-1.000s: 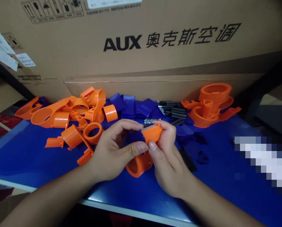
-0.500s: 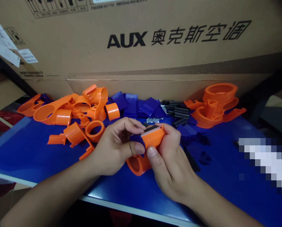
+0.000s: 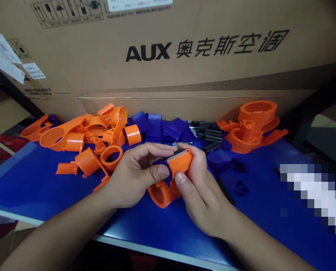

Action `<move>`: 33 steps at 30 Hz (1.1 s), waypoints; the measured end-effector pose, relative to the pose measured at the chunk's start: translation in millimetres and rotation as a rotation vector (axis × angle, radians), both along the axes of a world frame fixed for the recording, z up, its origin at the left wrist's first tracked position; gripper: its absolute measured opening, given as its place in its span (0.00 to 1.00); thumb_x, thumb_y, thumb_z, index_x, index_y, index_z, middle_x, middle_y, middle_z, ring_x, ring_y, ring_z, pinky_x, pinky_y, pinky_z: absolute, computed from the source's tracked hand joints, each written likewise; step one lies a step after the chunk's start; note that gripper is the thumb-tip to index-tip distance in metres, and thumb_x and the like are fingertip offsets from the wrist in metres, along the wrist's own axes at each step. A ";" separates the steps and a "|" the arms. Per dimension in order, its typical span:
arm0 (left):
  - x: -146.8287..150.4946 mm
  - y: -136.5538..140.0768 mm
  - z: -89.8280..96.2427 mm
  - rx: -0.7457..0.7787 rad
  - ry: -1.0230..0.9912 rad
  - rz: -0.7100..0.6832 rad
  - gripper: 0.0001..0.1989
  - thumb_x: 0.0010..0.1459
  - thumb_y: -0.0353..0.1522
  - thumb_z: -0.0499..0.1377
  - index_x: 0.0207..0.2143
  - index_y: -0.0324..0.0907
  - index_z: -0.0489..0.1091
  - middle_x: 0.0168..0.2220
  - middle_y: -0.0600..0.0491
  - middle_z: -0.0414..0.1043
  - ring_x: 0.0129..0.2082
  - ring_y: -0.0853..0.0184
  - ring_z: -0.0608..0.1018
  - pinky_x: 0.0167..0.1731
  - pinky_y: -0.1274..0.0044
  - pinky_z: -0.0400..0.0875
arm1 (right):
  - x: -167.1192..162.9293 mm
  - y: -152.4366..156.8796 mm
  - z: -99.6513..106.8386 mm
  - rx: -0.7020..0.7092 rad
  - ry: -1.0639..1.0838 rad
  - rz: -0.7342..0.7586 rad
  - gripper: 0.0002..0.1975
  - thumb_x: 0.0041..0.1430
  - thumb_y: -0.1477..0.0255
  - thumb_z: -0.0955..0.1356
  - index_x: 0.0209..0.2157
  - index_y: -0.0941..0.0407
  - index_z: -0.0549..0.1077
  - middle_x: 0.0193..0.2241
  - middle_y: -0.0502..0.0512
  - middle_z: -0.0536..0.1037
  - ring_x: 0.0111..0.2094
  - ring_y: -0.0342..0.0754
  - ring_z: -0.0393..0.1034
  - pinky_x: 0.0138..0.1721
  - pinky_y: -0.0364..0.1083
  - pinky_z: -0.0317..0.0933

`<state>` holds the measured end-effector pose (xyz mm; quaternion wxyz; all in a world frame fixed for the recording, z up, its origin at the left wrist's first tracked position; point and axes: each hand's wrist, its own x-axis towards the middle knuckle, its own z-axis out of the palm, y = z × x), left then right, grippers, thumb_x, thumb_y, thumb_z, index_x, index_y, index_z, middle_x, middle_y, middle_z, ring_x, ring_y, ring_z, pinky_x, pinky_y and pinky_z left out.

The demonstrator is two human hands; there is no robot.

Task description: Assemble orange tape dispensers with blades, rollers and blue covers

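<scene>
Both hands hold an orange plastic tape dispenser (image 3: 180, 163) just above the blue tabletop. Its serrated blade edge faces up, with a black strip beside it, and its round hub hangs below. My left hand (image 3: 134, 178) is closed on the left side, thumb pressing a dark blue plastic piece (image 3: 168, 175) against the orange head, fingers over the top. My right hand (image 3: 203, 192) grips the right end, thumb on the front face and index finger curled behind. Fingers hide part of the blade and black strip.
Orange dispenser parts (image 3: 76, 142) are heaped at the left, and nested orange frames (image 3: 258, 128) stand at the right. Blue plastic sheets (image 3: 154, 127) and black strips (image 3: 213, 133) lie at the back. Behind them rises a large cardboard box (image 3: 100, 60).
My left fingers have shifted further over the top of the dispenser, covering more of the black strip. The blue piece is turned and shows more at the dispenser's left end.
</scene>
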<state>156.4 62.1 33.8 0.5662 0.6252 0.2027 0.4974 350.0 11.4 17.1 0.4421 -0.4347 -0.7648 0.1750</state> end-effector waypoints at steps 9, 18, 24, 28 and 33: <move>4.6 -5.6 -4.5 0.012 -0.061 0.045 0.10 0.58 0.35 0.75 0.40 0.45 0.80 0.46 0.48 0.83 0.52 0.60 0.84 0.58 0.67 0.78 | -7.9 -5.5 5.2 0.059 -0.011 0.011 0.23 0.79 0.64 0.59 0.69 0.54 0.50 0.50 0.66 0.78 0.48 0.61 0.79 0.52 0.63 0.73; -0.2 -3.0 4.5 0.038 -0.085 -0.023 0.10 0.60 0.33 0.74 0.45 0.47 0.83 0.50 0.48 0.84 0.54 0.60 0.84 0.59 0.68 0.78 | -2.8 -2.9 4.7 -0.118 0.250 0.025 0.30 0.74 0.55 0.67 0.69 0.49 0.54 0.50 0.62 0.77 0.46 0.58 0.79 0.43 0.57 0.77; -5.7 7.6 -1.9 -0.013 -0.138 -0.020 0.08 0.63 0.33 0.72 0.45 0.52 0.84 0.49 0.51 0.85 0.53 0.62 0.85 0.56 0.69 0.80 | -0.8 7.0 9.4 -0.304 0.550 0.095 0.27 0.69 0.57 0.73 0.63 0.45 0.65 0.44 0.55 0.81 0.40 0.53 0.80 0.37 0.52 0.77; -1.0 8.4 -3.3 -0.106 -0.184 -0.015 0.07 0.61 0.36 0.73 0.42 0.51 0.84 0.47 0.51 0.86 0.49 0.63 0.86 0.54 0.70 0.81 | 0.3 10.7 11.8 -0.269 0.490 0.092 0.17 0.67 0.58 0.74 0.53 0.48 0.74 0.41 0.54 0.82 0.40 0.52 0.79 0.33 0.48 0.73; 2.1 3.5 0.0 -0.210 -0.196 -0.039 0.07 0.63 0.37 0.72 0.43 0.48 0.85 0.47 0.50 0.86 0.48 0.63 0.87 0.52 0.73 0.81 | 1.9 10.1 14.6 -0.244 0.432 0.025 0.13 0.64 0.60 0.75 0.46 0.51 0.76 0.37 0.54 0.82 0.34 0.49 0.77 0.30 0.46 0.69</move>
